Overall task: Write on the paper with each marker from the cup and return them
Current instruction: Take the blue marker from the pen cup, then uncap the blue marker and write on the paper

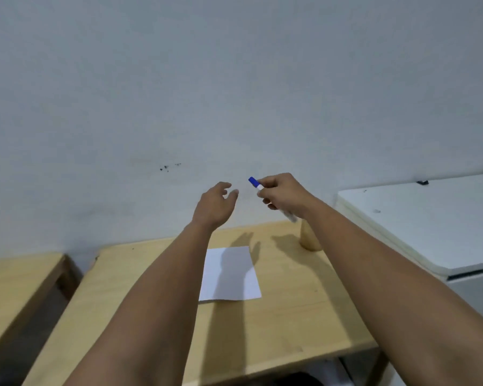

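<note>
Cup (308,238) beside open paper (229,274)

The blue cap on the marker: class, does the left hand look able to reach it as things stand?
Probably yes. The left hand is open and empty, raised beside the blue cap, which sticks out of the right hand toward it. Only open air shows between them.

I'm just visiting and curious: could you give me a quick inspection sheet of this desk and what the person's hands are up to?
Surface: light wooden table, bare apart from the job's things.
Job's things: white paper lying flat, no writing visible; tan cup at the far right, partly behind the forearm; blue-capped marker held up in the air.
Clutter: nothing seen.
Hands: right hand grips the marker; left hand open, empty, near the cap.
Cables: nothing seen.
Surroundings: grey wall; second wooden table left; white appliance right.
</note>
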`<move>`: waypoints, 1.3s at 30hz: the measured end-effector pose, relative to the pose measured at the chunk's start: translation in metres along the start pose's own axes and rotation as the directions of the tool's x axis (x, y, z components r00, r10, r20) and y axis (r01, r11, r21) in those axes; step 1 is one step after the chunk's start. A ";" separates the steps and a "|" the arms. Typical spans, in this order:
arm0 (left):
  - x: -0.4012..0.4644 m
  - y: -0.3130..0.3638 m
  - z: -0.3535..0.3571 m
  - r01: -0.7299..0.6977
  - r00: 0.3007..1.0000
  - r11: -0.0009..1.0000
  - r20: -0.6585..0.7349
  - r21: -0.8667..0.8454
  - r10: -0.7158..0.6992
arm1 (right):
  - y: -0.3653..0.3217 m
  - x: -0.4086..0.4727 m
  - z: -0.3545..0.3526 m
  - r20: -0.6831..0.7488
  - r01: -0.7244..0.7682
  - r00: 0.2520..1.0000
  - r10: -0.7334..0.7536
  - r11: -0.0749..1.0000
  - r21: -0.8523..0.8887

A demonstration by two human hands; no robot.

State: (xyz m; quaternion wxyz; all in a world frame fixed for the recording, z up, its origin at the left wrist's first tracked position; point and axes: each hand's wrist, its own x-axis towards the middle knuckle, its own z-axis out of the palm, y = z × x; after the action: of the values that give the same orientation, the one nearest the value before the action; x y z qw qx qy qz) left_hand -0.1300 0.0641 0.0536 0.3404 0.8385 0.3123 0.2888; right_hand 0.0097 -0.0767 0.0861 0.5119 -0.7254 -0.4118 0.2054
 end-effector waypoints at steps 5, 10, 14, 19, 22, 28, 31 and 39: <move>-0.023 -0.040 -0.050 0.152 0.987 0.985 -0.031 -0.088 -0.155 | -0.003 0.001 0.065 0.171 -0.029 0.985 0.026 0.999 0.017; -0.033 -0.080 -0.072 0.168 0.986 0.985 -0.022 0.031 -0.167 | -0.006 0.009 0.128 0.299 -0.047 0.954 0.020 0.995 0.086; -0.029 -0.119 -0.080 0.130 0.991 0.976 -0.054 0.175 -0.122 | 0.004 0.021 0.168 0.363 -0.049 0.932 0.007 0.993 0.108; -0.025 -0.161 -0.073 0.174 0.985 0.949 -0.030 0.264 -0.172 | 0.024 0.039 0.198 0.394 0.002 0.919 0.002 1.000 -0.011; -0.023 -0.180 -0.066 0.207 0.978 0.963 -0.075 0.172 -0.197 | 0.046 0.048 0.197 0.392 -0.026 0.919 0.053 0.997 -0.072; -0.025 -0.229 -0.082 0.232 0.972 0.818 -0.108 0.526 -0.207 | 0.089 0.064 0.171 0.229 -0.182 0.956 0.185 0.983 -0.035; -0.028 -0.231 -0.060 0.075 0.989 0.618 0.021 0.782 -0.147 | 0.090 0.071 0.170 0.176 -0.167 0.970 0.167 0.986 -0.012; -0.043 -0.235 -0.044 0.135 0.974 0.567 -0.005 0.812 -0.225 | 0.083 0.065 0.154 0.145 -0.164 0.978 0.149 0.982 0.096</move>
State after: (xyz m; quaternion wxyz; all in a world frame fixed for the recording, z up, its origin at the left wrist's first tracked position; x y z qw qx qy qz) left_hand -0.2647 0.1853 -0.1086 -0.0348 0.8781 0.4757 0.0373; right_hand -0.0312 0.0529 -0.0417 0.5028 -0.7111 -0.3760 0.3165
